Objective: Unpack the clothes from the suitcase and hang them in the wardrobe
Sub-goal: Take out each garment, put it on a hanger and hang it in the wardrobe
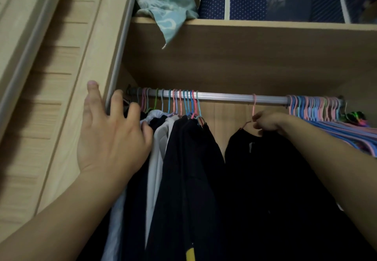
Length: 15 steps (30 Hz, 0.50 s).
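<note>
The hanging step is in hand: the right hand pinches the pink hanger of a black garment, its hook already over the rail. The left hand, fingers spread and loose, presses the hung clothes leftward. Next, probably, the right hand lets go and the garment slides beside them.

Right hand pinches neck of pink hanger hooked on wardrobe rail; black garment hangs from it. Left hand, fingers spread, presses against hung clothes at rail's left end. Empty hangers bunched at right.
</note>
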Each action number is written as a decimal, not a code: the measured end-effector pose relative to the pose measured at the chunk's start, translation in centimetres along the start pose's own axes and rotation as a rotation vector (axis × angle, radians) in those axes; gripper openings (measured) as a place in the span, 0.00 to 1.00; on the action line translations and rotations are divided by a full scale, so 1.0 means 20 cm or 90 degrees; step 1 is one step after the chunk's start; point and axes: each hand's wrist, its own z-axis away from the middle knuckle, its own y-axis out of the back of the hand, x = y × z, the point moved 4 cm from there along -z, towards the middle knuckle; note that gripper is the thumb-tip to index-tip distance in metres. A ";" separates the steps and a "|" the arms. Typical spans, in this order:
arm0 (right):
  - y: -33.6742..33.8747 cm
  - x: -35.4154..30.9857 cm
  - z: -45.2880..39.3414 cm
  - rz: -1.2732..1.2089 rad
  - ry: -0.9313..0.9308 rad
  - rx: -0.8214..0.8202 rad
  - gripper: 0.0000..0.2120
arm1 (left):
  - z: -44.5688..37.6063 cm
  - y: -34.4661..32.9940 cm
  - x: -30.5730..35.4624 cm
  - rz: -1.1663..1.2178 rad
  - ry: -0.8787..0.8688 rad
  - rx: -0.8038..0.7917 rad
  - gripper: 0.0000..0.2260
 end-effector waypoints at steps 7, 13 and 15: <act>-0.01 0.03 0.31 0.286 0.004 -0.014 0.17 | 0.00 0.01 0.02 0.032 0.019 0.006 0.22; -0.35 -0.31 0.49 -0.013 0.020 -0.203 0.12 | 0.00 0.02 0.01 0.059 0.017 0.002 0.24; -0.49 -0.38 0.52 -0.141 -0.005 -0.286 0.13 | 0.00 0.03 0.00 0.082 0.021 0.011 0.24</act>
